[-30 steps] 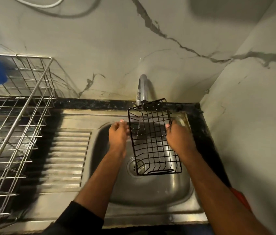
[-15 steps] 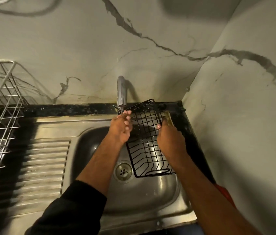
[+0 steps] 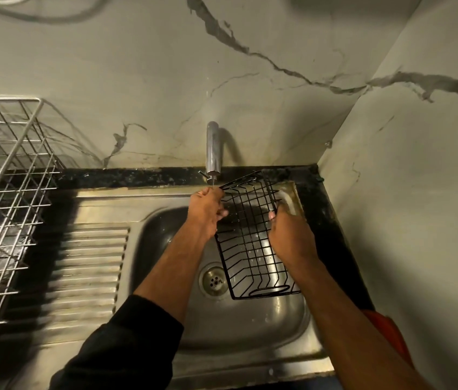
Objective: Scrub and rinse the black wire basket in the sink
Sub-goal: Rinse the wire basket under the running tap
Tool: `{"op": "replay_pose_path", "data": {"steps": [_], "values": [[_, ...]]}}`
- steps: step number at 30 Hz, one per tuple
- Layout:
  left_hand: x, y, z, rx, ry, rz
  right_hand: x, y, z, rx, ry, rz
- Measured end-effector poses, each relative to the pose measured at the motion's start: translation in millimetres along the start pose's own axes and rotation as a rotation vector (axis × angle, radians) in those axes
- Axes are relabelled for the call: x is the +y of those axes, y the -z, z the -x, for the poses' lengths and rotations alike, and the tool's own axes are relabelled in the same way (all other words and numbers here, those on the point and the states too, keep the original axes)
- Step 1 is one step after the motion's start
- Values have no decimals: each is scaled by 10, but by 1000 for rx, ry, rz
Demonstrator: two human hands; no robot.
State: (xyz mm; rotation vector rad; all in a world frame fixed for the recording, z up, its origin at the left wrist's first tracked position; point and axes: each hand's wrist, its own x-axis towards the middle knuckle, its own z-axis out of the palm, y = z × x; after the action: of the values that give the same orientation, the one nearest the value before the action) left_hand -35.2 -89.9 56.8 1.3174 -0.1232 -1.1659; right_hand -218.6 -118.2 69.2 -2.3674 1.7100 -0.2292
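The black wire basket (image 3: 253, 237) is held tilted over the sink (image 3: 250, 333) bowl, gripped at its right edge by the right hand (image 3: 289, 237) and pinched at its upper left corner by the left hand (image 3: 206, 211), just under the tap (image 3: 212, 149). Wet wire could be let slip and dropped onto the drain (image 3: 214, 281); only a thin trickle is seen, so rinsing could be left incomplete.

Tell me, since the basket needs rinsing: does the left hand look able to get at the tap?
Probably yes. The left hand is raised just under the tap spout, gripping the black wire basket edge; nothing lies between them, though it would have to release the basket.
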Motion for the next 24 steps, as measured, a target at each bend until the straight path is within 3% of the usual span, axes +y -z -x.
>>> {"op": "replay_pose_path", "data": {"steps": [3, 5, 8, 12, 19, 24], "values": [[-57, 121, 23, 42, -183, -188, 1, 7, -17, 4, -6, 0], [-157, 205, 64, 157, -270, -364, -11, 23, -32, 11, -11, 4], [-376, 325, 109, 243, -293, -482, -49, 59, -23, 29, -7, 5], [-566, 423, 188, 78, -122, -469, -94, 121, 0, 13, -17, -87], [-593, 417, 325, -100, -91, -451, -55, 95, 65, 79, -54, -195], [-463, 312, 251, -61, -109, -455, -93, 183, 158, 127, -55, -229]]}}
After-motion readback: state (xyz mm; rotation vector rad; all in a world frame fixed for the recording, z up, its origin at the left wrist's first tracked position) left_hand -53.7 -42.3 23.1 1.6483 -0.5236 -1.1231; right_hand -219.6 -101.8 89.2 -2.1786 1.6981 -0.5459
